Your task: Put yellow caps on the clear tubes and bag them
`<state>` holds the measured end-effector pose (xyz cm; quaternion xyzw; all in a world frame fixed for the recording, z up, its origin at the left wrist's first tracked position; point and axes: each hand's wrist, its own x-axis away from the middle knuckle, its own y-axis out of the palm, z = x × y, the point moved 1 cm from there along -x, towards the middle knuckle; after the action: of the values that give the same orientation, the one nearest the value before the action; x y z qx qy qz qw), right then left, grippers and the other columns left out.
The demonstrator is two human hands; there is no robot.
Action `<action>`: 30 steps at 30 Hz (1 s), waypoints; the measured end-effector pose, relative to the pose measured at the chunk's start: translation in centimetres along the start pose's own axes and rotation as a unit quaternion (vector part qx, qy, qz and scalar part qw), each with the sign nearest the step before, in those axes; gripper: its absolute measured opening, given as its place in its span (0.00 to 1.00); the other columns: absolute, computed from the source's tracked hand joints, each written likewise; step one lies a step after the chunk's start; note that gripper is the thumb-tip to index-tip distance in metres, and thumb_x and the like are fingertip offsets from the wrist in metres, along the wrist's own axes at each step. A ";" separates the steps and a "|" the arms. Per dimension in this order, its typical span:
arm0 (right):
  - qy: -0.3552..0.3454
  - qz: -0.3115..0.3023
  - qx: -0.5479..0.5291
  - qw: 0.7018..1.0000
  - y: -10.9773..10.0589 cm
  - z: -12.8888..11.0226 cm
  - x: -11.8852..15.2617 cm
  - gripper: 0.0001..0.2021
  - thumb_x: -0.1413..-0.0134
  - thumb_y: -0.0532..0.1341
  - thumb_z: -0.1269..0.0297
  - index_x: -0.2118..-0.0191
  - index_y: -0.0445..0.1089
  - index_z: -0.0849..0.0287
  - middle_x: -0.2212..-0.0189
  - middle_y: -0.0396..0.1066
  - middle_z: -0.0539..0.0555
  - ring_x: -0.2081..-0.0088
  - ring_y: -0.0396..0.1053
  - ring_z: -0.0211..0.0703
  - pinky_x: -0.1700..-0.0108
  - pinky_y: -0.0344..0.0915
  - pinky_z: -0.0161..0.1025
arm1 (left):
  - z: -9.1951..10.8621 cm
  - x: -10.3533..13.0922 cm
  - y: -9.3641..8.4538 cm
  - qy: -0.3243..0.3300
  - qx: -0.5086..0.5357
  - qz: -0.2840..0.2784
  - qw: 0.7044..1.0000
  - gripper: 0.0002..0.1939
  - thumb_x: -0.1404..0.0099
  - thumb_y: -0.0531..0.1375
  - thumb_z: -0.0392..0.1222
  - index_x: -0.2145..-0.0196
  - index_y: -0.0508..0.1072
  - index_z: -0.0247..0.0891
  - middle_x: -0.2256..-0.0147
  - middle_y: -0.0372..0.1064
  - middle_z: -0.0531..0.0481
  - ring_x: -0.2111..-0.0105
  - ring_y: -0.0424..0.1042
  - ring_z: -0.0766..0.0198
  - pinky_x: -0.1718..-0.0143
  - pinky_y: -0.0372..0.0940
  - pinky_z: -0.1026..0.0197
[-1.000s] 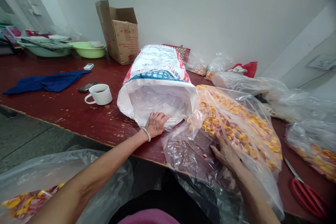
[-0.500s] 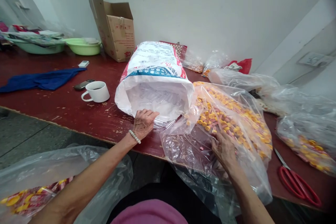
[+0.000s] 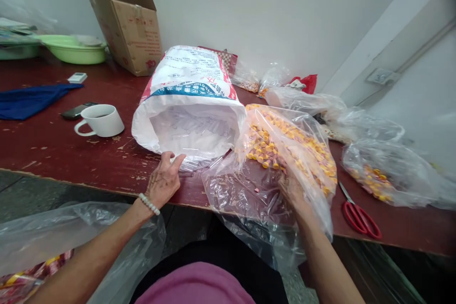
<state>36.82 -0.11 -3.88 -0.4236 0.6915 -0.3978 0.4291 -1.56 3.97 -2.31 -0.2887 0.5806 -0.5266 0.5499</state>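
A white printed woven sack [image 3: 192, 76] lies with its mouth towards me, and clear plastic tubes [image 3: 199, 159] show inside and at its lower lip. My left hand [image 3: 164, 179], wearing a bead bracelet, is at the front of that lip beside the tubes. Its thumb stands apart from the curled fingers, and I see nothing held. To the right, a clear plastic bag [image 3: 242, 190] holds many small pieces with yellow caps [image 3: 265, 149]. My right hand [image 3: 294, 190] reaches into its opening at the near edge of the pieces. Its fingertips are hidden there.
A white mug [image 3: 102, 121], a dark phone-like object [image 3: 78, 110] and blue cloth [image 3: 32, 100] lie left. Red-handled scissors [image 3: 359, 216] rest right, near another bag [image 3: 388, 171]. Behind stand a cardboard box [image 3: 137, 33] and a green basin [image 3: 73, 51]. A plastic bag [image 3: 117, 228] sits below the table edge.
The view has swung to the right. My left hand has drawn back from the sack's mouth, its thumb now apart from the fingers. The right hand has gone a little further among the yellow-capped pieces.
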 end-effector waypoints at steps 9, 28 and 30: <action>-0.069 -0.039 0.029 0.996 1.6 -3.8 -2.0 0.12 0.56 0.54 0.75 0.68 0.72 0.59 0.65 0.73 0.55 0.60 0.69 0.44 0.56 0.63 0.37 | 3.1 0.5 1.2 -0.029 -0.063 -0.063 0.996 0.19 0.32 0.42 0.48 0.53 0.67 0.43 0.65 0.66 0.44 0.66 0.70 0.53 0.70 0.64 0.58; -0.041 0.001 0.004 0.999 2.2 -4.1 -2.1 0.18 0.44 0.57 0.58 0.51 0.66 0.61 0.51 0.66 0.65 0.48 0.61 0.59 0.48 0.55 0.56 | -0.4 0.1 0.3 -0.232 0.496 -0.090 0.832 0.25 0.45 0.56 0.41 0.50 0.56 0.39 0.69 0.66 0.51 0.73 0.72 0.60 0.70 0.68 0.57; -0.090 -0.023 -0.016 0.996 2.3 -5.1 -0.9 0.17 0.47 0.58 0.59 0.51 0.67 0.59 0.52 0.67 0.62 0.48 0.61 0.56 0.46 0.54 0.53 | -0.3 1.0 -0.2 -0.248 0.646 -0.156 0.705 0.23 0.47 0.58 0.41 0.52 0.59 0.40 0.69 0.67 0.51 0.73 0.73 0.61 0.69 0.69 0.57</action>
<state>31.71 2.41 -4.15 -0.4803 0.6464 -0.3572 0.4732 -2.06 3.11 -2.53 -0.0690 -0.1120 -0.7606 0.6358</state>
